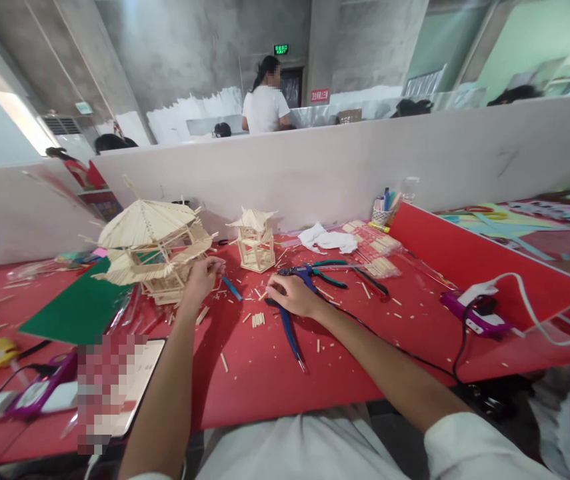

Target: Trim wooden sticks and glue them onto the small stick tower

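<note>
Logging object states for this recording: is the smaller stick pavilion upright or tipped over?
Upright: the smaller stick pavilion has its pointed roof on top and its base toward the red tabletop.

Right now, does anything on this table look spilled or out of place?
Somewhat: loose stick pieces lie scattered across the red tabletop around the right hand, unlike the bagged sticks farther back. A crumpled white cloth lies beside those bags. I see no clear breakage.

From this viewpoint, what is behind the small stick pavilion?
The white partition rises behind the small stick pavilion; the strip of red table directly behind its base is largely covered.
</note>
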### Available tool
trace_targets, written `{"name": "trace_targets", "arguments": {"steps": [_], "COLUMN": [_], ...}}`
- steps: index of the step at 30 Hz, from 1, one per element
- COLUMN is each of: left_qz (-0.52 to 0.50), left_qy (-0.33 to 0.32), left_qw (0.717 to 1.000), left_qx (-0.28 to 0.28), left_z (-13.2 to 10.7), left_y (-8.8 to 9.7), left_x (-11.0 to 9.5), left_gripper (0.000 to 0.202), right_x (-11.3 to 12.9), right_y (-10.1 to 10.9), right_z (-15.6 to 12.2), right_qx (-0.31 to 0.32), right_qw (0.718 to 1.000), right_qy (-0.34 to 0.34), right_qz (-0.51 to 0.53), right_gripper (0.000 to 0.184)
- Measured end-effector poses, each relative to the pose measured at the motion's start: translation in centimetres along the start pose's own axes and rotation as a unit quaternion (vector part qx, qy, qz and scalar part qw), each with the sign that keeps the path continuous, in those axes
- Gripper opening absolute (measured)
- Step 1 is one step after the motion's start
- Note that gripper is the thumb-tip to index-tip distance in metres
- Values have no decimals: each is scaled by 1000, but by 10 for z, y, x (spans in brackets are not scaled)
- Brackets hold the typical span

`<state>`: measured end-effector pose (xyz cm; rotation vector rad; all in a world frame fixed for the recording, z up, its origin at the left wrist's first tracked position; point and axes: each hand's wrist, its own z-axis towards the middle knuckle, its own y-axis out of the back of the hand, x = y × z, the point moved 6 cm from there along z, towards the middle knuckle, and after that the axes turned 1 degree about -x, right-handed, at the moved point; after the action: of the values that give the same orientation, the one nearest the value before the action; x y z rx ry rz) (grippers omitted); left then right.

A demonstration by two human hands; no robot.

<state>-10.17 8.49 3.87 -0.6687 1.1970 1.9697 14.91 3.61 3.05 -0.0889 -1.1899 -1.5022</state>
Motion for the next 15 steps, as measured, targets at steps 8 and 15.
{"name": "trace_targets", "arguments": {"steps": [8,15], "left_qz": [202,264], "left_qy": [25,75], "left_qw": [978,942], "left_qx": [43,195], "left_z": [-5,-16], "left_y": [4,-6], "left_x": [-4,9], "left_gripper": [39,17], "right_x": [-3,1], "right_y": [0,0], "right_z": [0,1], "right_qx": [-1,1], "right_qw": [1000,1000], "right_qy": [3,1], "right_qz": [-3,-5], "right_gripper": [17,15]}}
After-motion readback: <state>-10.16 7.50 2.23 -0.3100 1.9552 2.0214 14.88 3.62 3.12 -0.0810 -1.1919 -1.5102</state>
